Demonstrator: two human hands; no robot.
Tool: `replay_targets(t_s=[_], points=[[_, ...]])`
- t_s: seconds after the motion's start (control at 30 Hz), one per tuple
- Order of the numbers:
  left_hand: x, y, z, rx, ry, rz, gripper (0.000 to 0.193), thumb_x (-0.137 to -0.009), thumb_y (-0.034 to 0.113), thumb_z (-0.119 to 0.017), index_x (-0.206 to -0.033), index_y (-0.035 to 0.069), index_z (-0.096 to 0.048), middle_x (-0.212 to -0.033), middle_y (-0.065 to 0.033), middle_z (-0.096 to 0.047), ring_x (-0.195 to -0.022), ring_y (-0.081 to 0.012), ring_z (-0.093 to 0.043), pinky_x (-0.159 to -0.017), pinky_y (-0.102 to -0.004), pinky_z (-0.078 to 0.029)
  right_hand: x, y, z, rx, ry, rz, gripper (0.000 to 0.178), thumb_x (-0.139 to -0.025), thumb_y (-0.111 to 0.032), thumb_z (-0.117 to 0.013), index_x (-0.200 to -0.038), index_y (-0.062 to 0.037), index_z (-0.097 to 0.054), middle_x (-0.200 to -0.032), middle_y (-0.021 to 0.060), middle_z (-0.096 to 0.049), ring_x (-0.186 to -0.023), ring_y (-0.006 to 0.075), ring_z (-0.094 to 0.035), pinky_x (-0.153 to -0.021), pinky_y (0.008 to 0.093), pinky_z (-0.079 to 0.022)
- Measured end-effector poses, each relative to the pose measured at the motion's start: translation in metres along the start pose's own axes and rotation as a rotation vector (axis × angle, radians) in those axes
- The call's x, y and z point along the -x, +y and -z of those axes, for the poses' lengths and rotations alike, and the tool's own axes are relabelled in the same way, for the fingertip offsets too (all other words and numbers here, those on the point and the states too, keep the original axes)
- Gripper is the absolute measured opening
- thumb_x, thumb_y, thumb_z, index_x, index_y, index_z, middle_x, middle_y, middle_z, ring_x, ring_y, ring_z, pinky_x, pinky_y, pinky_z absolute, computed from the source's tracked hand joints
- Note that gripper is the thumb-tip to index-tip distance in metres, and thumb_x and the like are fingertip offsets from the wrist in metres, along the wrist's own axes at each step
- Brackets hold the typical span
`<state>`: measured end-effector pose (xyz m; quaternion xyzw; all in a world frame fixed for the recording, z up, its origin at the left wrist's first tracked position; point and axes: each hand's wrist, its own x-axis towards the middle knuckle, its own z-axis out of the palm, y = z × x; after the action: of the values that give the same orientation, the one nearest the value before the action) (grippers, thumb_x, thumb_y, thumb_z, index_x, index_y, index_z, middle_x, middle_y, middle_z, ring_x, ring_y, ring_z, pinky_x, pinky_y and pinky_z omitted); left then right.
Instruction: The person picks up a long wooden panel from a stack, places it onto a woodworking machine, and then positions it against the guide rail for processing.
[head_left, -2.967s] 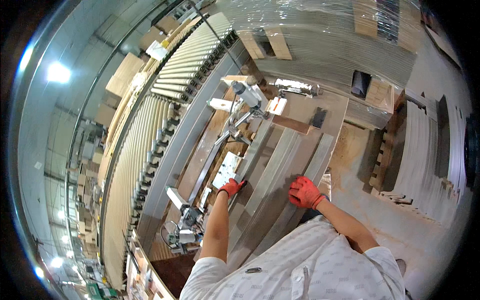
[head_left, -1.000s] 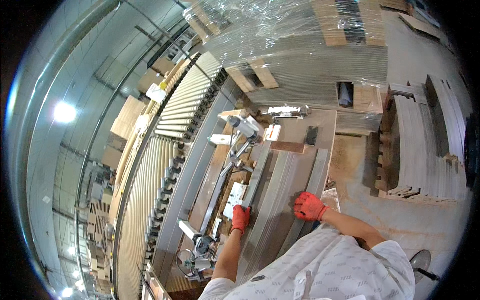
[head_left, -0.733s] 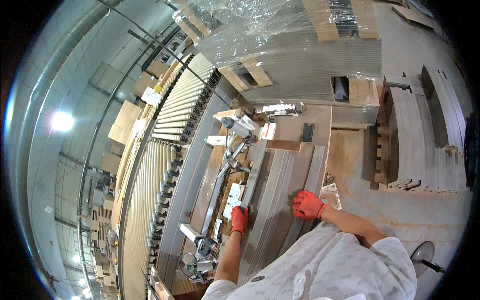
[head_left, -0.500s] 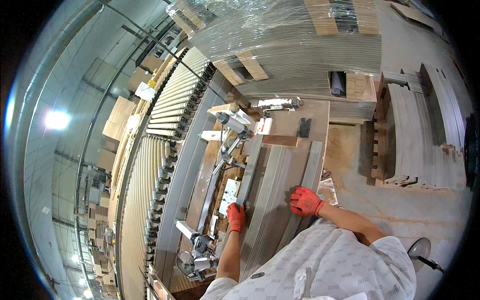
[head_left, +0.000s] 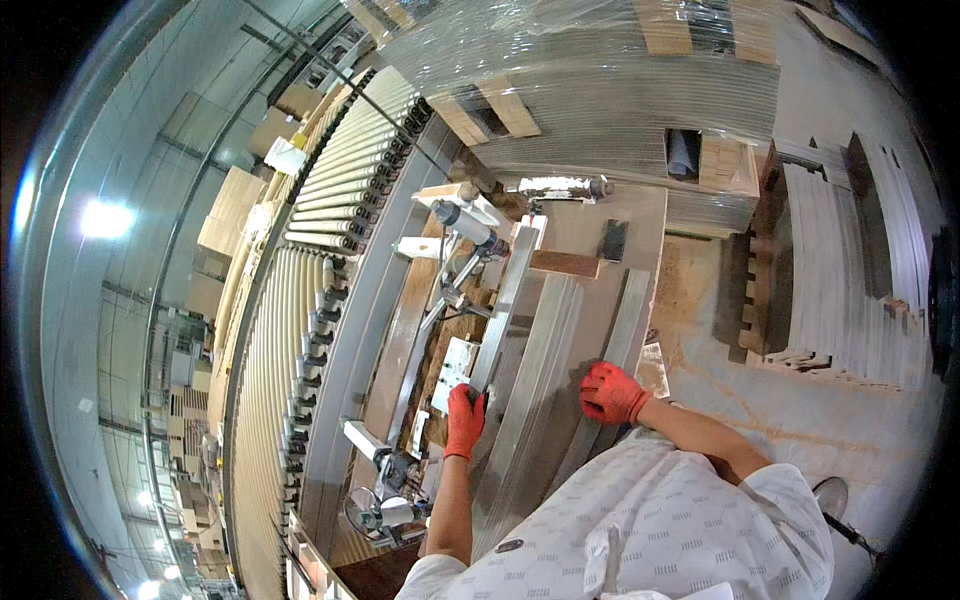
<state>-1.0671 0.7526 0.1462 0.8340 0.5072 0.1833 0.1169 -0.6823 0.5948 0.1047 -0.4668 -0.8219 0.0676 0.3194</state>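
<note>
A long, narrow grey strip point(head_left: 503, 300) runs away from me at the left of the bench, its far end by the white fitting. My left hand point(head_left: 464, 420), in a red glove, is closed on its near part. Beside it lies a stack of similar grey strips point(head_left: 540, 345). Another grey strip point(head_left: 625, 315) lies at the bench's right side. My right hand point(head_left: 611, 393), also red-gloved, rests over that strip with curled fingers; what they hold, if anything, is hidden. Left of the held strip are a white plate point(head_left: 457, 372) and a machine with jointed metal arms point(head_left: 462, 285).
A brown block point(head_left: 565, 263) and a dark flat piece point(head_left: 613, 240) lie on the bench's far part. A roller conveyor point(head_left: 280, 370) runs along the left. Film-wrapped stacked boards point(head_left: 600, 110) stand behind, with more stacked panels point(head_left: 825, 270) at the right.
The held strip has shifted away from me, and its far end now reaches the white fitting. My left hand moved slightly with it. The right hand stays nearly in place. The view has shifted slightly.
</note>
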Motion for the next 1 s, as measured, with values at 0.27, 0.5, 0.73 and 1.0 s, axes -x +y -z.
replay_targets(t_s=[0.27, 0.5, 0.73, 1.0], points=[[0.015, 0.148, 0.104, 0.138, 0.083, 0.010, 0.045, -0.099, 0.012, -0.075, -0.135, -0.001, -0.052, -0.125, -0.0250, -0.058, -0.114, -0.0457, -0.056, -0.100, -0.0521, -0.048, -0.003, 0.001, 0.002, 0.025, 0.084, 0.052, 0.021, -0.087, -0.034, -0.074, -0.092, -0.0144, -0.073, -0.097, 0.0055, -0.065, -0.101, 0.0295, -0.065, -0.105, 0.0484, -0.050], [0.075, 0.184, 0.127, 0.044, 0.085, 0.083, 0.045, -0.097, 0.012, -0.075, -0.133, 0.000, -0.053, -0.123, -0.0238, -0.058, -0.114, -0.0455, -0.056, -0.100, -0.0531, -0.047, 0.001, -0.002, 0.001, 0.028, 0.039, 0.020, 0.024, -0.086, -0.037, -0.076, -0.097, -0.0163, -0.075, -0.105, 0.0048, -0.066, -0.106, 0.0294, -0.064, -0.116, 0.0512, -0.046], [0.131, 0.143, 0.071, -0.149, -0.017, 0.140, 0.070, -0.092, 0.035, -0.083, -0.147, 0.003, -0.055, -0.130, -0.0235, -0.069, -0.118, -0.0431, -0.066, -0.101, -0.0510, -0.052, -0.004, -0.002, 0.023, -0.097, -0.067, 0.200, 0.049, -0.086, -0.058, -0.076, -0.112, -0.0157, -0.076, -0.112, 0.0058, -0.068, -0.112, 0.0293, -0.064, -0.119, 0.0519, -0.041], [0.142, 0.155, 0.075, -0.041, 0.028, 0.182, 0.070, -0.090, 0.037, -0.086, -0.145, 0.005, -0.057, -0.118, -0.0224, -0.075, -0.104, -0.0435, -0.074, -0.085, -0.0507, -0.060, 0.007, 0.002, 0.012, -0.038, -0.264, 0.347, 0.068, -0.083, -0.069, -0.076, -0.122, -0.0141, -0.075, -0.121, 0.0061, -0.070, -0.115, 0.0273, -0.063, -0.109, 0.0486, -0.047]])
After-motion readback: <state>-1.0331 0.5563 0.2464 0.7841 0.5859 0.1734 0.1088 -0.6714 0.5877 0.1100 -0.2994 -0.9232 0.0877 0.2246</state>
